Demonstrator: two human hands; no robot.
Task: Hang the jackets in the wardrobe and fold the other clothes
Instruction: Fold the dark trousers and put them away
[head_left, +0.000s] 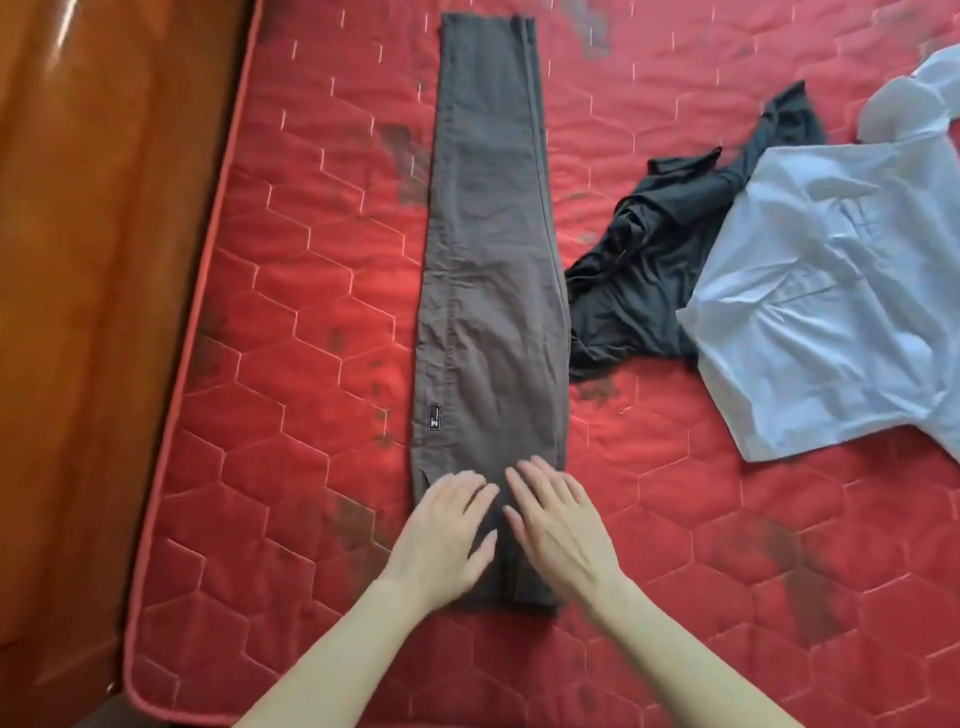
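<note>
Both flat hands, left hand (447, 530) and right hand (556, 525), are pressed on the brown trousers (491, 291), nothing gripped; the stacked legs could be pushed crooked.

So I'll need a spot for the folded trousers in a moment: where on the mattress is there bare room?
The strip of mattress between its left edge and the brown trousers is bare, as is the near right part below the light blue shirt. Right of the trousers is crowded: the black garment touches them.
</note>
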